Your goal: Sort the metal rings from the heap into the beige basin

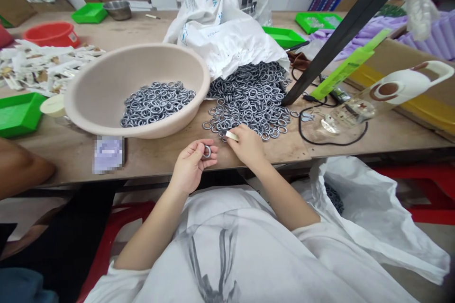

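My left hand [190, 165] pinches a grey ring [209, 153] between thumb and fingers, just over the table's front edge. To its right, my right hand [249, 147] is closed on a small tool with a cream-white handle [232, 136] and a dark tip; its exact kind is unclear. That tip is at the near edge of a heap of grey rings [256, 104], which spills from a white printed sack [227, 33]. More grey rings [156, 104] lie in a large beige basin [92, 80] at left.
A slanted dark post [334, 33] rises right of the heap, near a clear bottle [355, 109] and black cable [330, 144]. White pieces [46, 68] and a green tray [21, 113] lie left. Another person's arm [21, 165] rests there. An open white sack [369, 213] stands below right.
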`<state>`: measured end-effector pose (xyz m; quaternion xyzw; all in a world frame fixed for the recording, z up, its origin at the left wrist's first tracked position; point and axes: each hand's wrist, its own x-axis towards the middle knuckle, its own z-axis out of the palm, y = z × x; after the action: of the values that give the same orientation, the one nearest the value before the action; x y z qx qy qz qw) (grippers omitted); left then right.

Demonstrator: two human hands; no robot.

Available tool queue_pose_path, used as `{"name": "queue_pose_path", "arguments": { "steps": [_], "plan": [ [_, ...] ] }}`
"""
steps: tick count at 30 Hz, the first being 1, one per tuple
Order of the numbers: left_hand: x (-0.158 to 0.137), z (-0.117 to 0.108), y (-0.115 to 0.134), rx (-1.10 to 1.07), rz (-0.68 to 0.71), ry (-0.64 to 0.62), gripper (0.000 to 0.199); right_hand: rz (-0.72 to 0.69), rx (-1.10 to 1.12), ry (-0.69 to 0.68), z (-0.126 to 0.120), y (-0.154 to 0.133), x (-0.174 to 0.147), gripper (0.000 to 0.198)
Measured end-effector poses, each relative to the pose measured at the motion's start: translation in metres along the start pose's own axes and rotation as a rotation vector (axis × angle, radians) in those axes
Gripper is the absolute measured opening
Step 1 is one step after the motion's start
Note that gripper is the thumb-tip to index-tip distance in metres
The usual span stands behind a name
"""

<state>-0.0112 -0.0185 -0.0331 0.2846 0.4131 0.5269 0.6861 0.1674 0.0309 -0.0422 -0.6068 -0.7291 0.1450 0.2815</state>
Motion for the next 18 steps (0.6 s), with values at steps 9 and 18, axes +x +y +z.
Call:
{"name": "queue_pose_path", "arguments": {
  "steps": [9, 18],
  "plan": [
    [0.007, 0.02, -0.016, -0.014, 0.073, -0.016, 0.045, 0.186, 1.098, -0.148, 0.003, -0.026, -0.018, 0.043],
    [0.003, 0.017, -0.013, -0.009, 0.088, -0.046, 0.045, 0.073, 1.097, -0.011, 0.015, -0.032, -0.031, 0.046]
  ]
}}
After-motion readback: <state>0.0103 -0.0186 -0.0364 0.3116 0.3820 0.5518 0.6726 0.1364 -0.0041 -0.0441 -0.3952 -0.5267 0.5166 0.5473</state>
